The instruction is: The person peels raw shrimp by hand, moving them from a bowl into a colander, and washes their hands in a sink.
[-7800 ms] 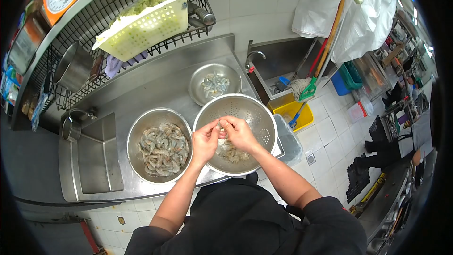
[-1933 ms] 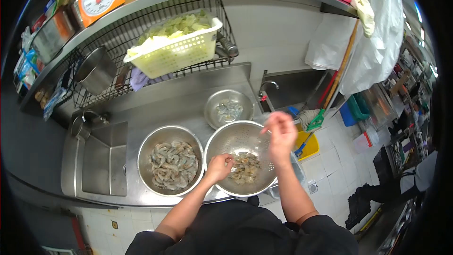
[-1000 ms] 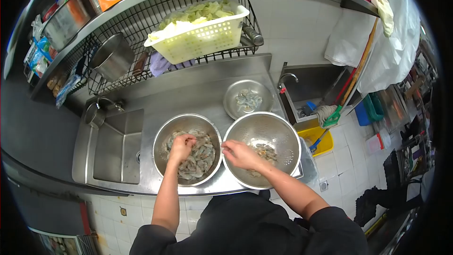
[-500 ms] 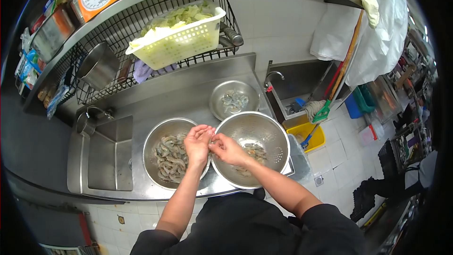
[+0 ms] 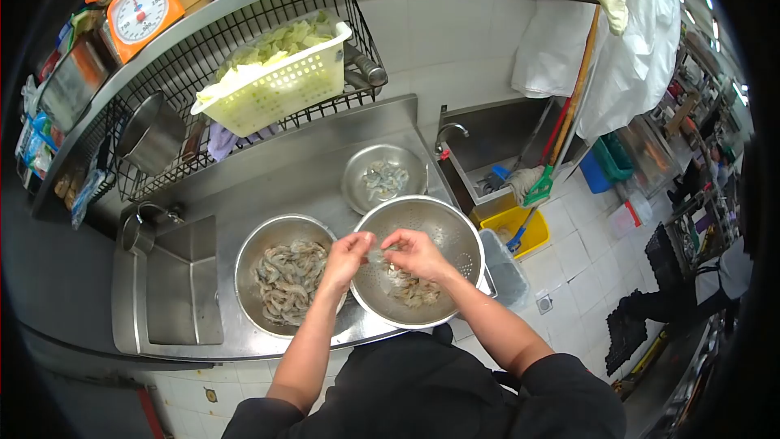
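Note:
My left hand is held up at the left rim of a perforated steel colander, its fingers pinched on a small greyish shrimp. Just across from it, my right hand is above the colander with fingers closed; what is in them is too small to make out. Shrimp shells and heads lie in the colander's bottom. To the left, a steel bowl holds many whole grey shrimp. Behind the colander, a smaller steel bowl contains pale peeled shrimp.
A sink is set into the left of the steel counter. Above hangs a wire rack with a basket of cut greens. An orange scale stands on the shelf. A yellow bucket and a mop are at right.
My hands have drawn apart slightly, and the right hand is now farther over the colander. The whole view has shifted a little.

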Motion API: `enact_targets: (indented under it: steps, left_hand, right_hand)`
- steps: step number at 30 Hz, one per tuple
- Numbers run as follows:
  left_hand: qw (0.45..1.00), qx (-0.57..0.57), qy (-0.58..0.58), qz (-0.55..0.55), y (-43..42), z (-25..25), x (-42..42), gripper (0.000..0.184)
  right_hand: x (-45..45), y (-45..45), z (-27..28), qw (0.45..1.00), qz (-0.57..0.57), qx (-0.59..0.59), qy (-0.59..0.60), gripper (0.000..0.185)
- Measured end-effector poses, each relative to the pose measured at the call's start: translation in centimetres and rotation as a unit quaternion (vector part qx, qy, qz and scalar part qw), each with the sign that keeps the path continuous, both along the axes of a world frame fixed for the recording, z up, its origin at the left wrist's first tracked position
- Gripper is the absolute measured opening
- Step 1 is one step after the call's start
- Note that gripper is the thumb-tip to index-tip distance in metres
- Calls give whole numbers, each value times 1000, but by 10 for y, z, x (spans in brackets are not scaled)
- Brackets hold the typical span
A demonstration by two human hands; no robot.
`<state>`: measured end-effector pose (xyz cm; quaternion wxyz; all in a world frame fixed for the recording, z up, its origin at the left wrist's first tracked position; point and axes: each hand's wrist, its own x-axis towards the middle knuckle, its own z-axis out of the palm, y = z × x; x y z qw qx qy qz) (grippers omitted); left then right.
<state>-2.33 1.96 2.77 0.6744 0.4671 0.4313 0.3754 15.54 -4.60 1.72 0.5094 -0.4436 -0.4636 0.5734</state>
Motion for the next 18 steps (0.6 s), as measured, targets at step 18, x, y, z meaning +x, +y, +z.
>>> enact_targets:
  steps: [18]
  left_hand:
    - [940,258,203,-90,-24,-26,44,24]
  right_hand:
    - [-14,-21,-3,862,-66,113,-490,18]
